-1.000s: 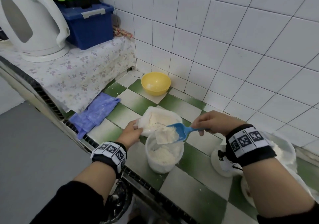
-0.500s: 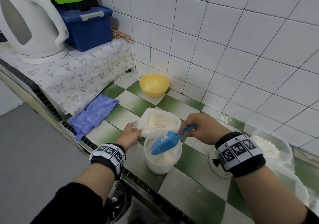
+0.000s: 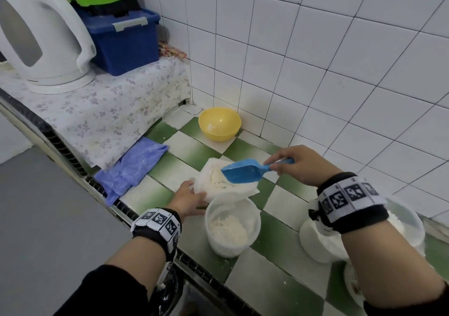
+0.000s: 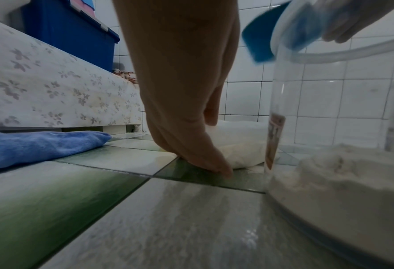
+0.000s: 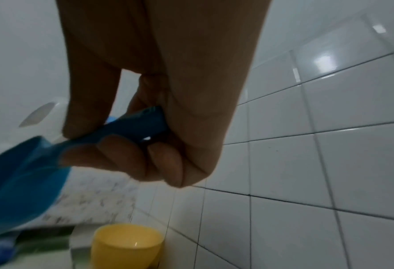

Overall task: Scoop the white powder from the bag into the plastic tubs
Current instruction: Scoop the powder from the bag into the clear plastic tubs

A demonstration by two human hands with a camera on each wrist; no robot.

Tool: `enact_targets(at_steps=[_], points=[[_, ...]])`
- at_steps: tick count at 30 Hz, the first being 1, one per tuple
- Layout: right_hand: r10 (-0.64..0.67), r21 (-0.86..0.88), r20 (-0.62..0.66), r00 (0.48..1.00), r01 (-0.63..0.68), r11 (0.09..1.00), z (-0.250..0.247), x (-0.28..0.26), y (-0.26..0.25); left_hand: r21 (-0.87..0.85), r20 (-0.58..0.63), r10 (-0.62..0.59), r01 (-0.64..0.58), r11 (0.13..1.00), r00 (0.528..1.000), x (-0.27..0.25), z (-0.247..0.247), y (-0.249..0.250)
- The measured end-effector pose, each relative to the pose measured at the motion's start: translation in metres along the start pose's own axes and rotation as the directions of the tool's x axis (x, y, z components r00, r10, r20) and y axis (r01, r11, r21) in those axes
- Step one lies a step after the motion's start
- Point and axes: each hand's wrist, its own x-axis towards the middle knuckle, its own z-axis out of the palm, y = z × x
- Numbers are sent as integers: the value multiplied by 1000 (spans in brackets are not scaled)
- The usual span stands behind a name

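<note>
**Scoop held over the open bag, tub partly filled**

Your right hand grips the handle of the blue scoop, thumb and curled fingers closed round it; the scoop hangs above the open mouth of the white bag, its underside turned towards you, so you cannot tell what it carries. Your left hand rests at the near edge of the bag; in the left wrist view its fingers reach down to the green-and-white tiled counter beside the bag, but whether they pinch the plastic cannot be told. The bag lies on the counter with white powder showing inside it; just in front of it, touching its lower edge, stands a clear plastic tub holding a low heap of powder; further tubs with powder stand to the right, partly hidden behind your right wrist. A yellow bowl sits near the tiled wall corner; a blue cloth lies to the left; a white kettle and a blue storage box stand on the raised flowered cloth.
</note>
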Motion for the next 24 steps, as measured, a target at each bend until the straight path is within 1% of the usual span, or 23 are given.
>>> enact_targets(at_steps=[2,3,6,8,9,12,17,20,24], points=[[-3,-164,-64,998,-7,986,15,23,-3,-4,-15,-3,3,1000,1000,4,1,1],[-19,-248,-71,997,1,969,22,34,-5,-10,-24,-6,6,1000,1000,6,1,1],[-59,-508,30,998,66,859,40,59,-10,-46,-35,-21,20,999,999,15,-1,-1],[-36,-605,92,995,84,792,47,67,-13,-66,-30,-21,19,998,999,18,-2,1],[-18,-623,119,993,89,777,50,69,-14,-73,-25,-19,17,997,1000,19,-3,2],[46,-615,164,985,66,786,54,77,-12,-119,-15,-7,5,993,1000,24,-5,9],[185,-428,183,966,-91,899,42,86,6,-217,-3,8,-9,976,1000,32,-8,19],[260,-336,222,940,-177,925,42,84,17,-206,1,15,-14,978,1000,34,-5,19],[328,-183,233,916,-290,939,52,79,22,-169,49,0,8,986,999,35,1,22]])
